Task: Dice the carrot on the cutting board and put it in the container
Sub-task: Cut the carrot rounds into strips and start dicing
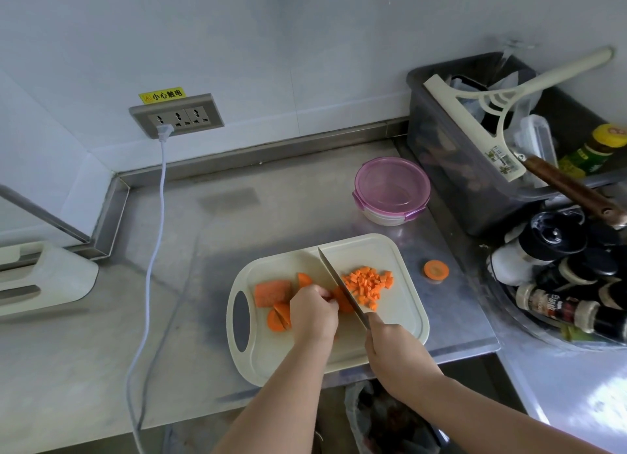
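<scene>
One head-worn view looks down, close over the counter (217,223).

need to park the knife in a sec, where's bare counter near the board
The widest bare counter is left of the cutting board, between it and the white cord, running back to the wall. A smaller strip sits between the board's far edge and the lidded container. Right of the board is crowded: a carrot slice, then spice bottles and grey bin.

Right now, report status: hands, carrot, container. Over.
Left hand holds carrot; right hand grips knife. Dice piled on board. Container lidded. One slice off board.
</scene>
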`<action>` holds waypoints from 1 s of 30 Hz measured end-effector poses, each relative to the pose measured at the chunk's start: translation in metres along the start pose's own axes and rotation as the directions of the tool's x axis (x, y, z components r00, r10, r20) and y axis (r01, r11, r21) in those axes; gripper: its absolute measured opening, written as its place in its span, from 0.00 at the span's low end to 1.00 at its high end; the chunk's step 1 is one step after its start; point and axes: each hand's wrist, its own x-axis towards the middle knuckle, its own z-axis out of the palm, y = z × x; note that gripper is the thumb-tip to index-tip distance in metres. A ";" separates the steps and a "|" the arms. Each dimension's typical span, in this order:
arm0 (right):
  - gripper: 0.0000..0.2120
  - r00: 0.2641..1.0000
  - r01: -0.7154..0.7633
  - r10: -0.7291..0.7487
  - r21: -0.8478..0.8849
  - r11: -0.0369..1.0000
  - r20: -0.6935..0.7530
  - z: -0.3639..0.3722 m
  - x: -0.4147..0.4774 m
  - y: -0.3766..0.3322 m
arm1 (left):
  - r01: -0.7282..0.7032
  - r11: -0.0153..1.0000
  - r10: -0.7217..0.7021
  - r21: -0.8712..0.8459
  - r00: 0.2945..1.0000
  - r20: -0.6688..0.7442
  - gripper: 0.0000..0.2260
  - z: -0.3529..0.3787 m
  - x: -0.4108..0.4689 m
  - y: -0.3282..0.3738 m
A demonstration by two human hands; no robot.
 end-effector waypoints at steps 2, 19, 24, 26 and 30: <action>0.15 1.000 0.008 -0.007 0.024 1.000 -0.016 -0.003 -0.002 -0.001 | 0.020 1.000 -0.020 -0.020 1.000 0.014 0.07 -0.001 0.002 0.000; 0.19 0.995 -0.018 0.016 -0.023 1.000 -0.097 -0.020 -0.006 -0.005 | 0.128 0.964 -0.107 -0.232 0.989 0.101 0.01 0.003 0.004 -0.004; 0.14 0.998 -0.005 0.005 -0.003 1.000 -0.059 -0.024 -0.013 -0.014 | 0.092 0.975 -0.070 -0.205 0.992 0.109 0.03 0.001 0.003 -0.004; 0.14 0.999 -0.008 0.008 -0.002 1.000 -0.048 -0.025 -0.015 -0.017 | 0.067 0.980 -0.048 -0.187 0.993 0.104 0.03 0.000 0.001 -0.003; 0.14 0.999 -0.025 0.025 -0.010 1.000 -0.027 -0.023 -0.014 -0.018 | 0.045 0.984 -0.028 -0.174 0.995 0.101 0.04 -0.001 0.000 -0.003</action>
